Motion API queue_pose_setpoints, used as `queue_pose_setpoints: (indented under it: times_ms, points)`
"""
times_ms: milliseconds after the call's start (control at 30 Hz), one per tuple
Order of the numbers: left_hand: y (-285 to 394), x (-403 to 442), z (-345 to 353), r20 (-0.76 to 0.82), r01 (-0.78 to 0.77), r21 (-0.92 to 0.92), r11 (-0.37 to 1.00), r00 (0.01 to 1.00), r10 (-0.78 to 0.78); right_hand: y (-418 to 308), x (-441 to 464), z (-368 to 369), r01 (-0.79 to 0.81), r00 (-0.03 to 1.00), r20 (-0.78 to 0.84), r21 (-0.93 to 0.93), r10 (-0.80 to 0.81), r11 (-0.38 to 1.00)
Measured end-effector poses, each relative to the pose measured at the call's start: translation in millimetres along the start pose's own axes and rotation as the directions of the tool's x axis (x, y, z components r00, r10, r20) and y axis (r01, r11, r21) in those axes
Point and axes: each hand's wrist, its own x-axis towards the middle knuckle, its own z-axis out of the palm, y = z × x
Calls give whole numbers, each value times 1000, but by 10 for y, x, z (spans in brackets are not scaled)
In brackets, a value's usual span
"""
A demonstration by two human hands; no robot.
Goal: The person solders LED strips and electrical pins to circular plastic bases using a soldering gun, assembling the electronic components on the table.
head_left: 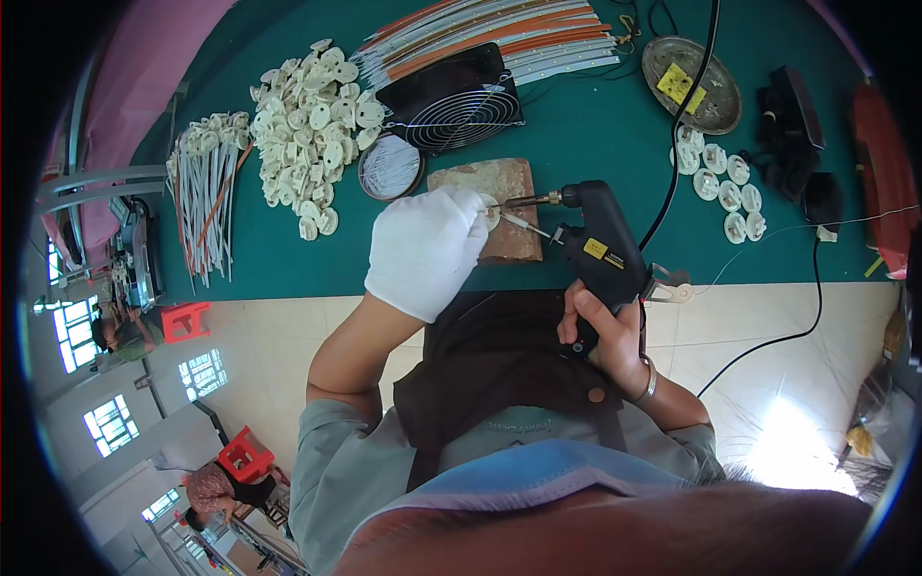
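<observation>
My left hand (429,252), in a white glove, pinches a small round white piece (491,211) over a reddish brick (509,182). My bare right hand (607,331) is wrapped round the handle of a black soldering gun (607,248) with yellow labels. The gun's metal tip points left and reaches the white piece at my gloved fingertips. A thin feed tube below the tip points at the same spot. Just behind the glove stands a round tin of thin white pieces (391,166). My glove hides part of the white piece.
A heap of white discs (312,130), wired pieces (206,192), LED strips (528,43) and a black fan (456,106) lie behind. At right are a metal dish (725,101), several white discs (729,197) and a black cable (680,120). Two people (216,490) (120,331) are at far left.
</observation>
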Motion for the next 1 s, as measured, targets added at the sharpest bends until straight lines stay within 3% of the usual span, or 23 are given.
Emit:
queue_pose_setpoints:
  times_ms: [1000]
  points:
    - [-9,-11,19,-30,-6,-26,1000,1000,6,20,-7,13,3,1000,4,50,-3,999]
